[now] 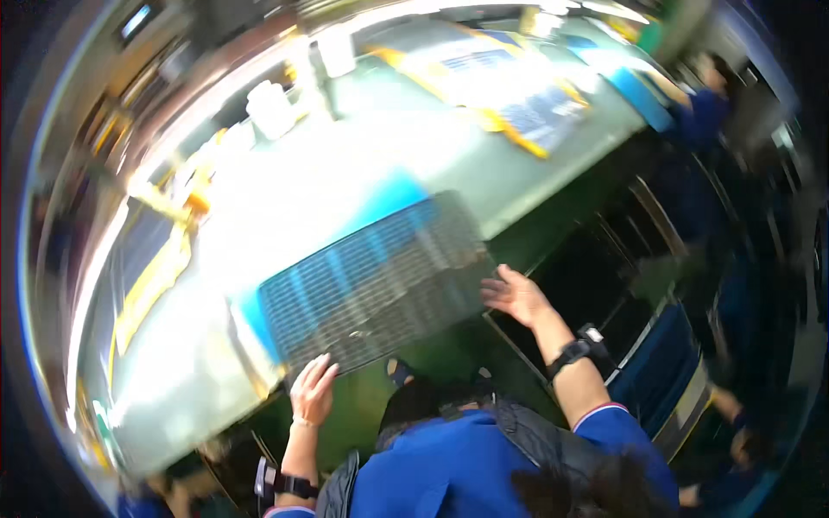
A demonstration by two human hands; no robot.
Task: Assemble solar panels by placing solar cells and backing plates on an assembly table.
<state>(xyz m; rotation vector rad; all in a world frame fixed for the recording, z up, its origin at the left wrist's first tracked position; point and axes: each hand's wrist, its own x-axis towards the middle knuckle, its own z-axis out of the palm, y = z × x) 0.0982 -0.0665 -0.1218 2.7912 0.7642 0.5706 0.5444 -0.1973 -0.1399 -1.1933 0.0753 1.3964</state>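
Observation:
A dark rectangular mesh tray [371, 276] with a see-through grid lies slantwise in front of me. Its far part is over the workbench, and its near edge juts past the bench edge above the floor. My left hand [312, 391] is at the tray's near left corner with fingers stretched out; whether it touches the tray is hard to see. Beside the tray's right end, my right hand [516, 298] is open, fingers spread, nothing in it. Under the tray, a blue sheet or mat [389, 197] shows through the grid and around it.
On the pale green bench [285, 181] lie printed sheets with yellow edges [535, 116] and a yellow-edged piece [155, 285] at left. White containers [270, 110] stand at the back. Dark crates [596, 259] are at right. Another person [708, 104] works at the far right.

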